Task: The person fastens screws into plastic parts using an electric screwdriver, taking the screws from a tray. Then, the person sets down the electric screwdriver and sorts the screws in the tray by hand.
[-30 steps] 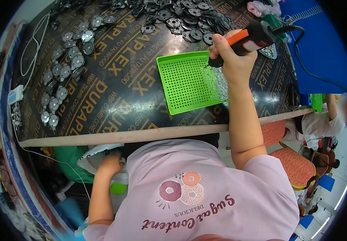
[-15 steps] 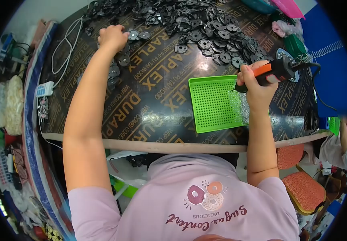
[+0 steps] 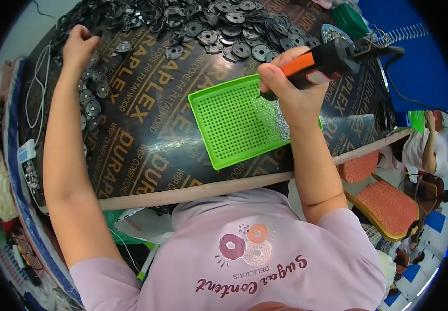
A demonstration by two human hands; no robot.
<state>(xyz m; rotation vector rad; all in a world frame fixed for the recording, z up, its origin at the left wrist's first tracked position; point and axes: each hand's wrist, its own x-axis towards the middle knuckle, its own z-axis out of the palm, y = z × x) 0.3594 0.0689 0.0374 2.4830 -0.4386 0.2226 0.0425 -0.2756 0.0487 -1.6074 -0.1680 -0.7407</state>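
Note:
My left hand (image 3: 78,51) is at the far left of the table, beside the heap of black plastic parts (image 3: 146,15). Its fingers are pinched together; something small and dark shows at the fingertips, too unclear to name. Below it lie several round black discs (image 3: 93,108) with light metal centres, and a single disc (image 3: 123,47) sits to its right. My right hand (image 3: 302,101) grips an electric screwdriver (image 3: 314,67) with an orange switch lever. The tool points down-left over the green perforated tray (image 3: 224,129), where small shiny silvery pieces (image 3: 273,118) lie at the right side.
Round black discs (image 3: 240,49) pile up along the far side. A dish of small parts (image 3: 335,33) and a dark green bin (image 3: 350,20) stand far right. The screwdriver's cord and a coiled spring (image 3: 403,33) hang there. A white cable (image 3: 39,103) runs down the left.
My left hand has moved away from the nearer discs to the edge of the heap, fingers now pinched. My right hand keeps the screwdriver over the tray. The whole view has shifted and turned.

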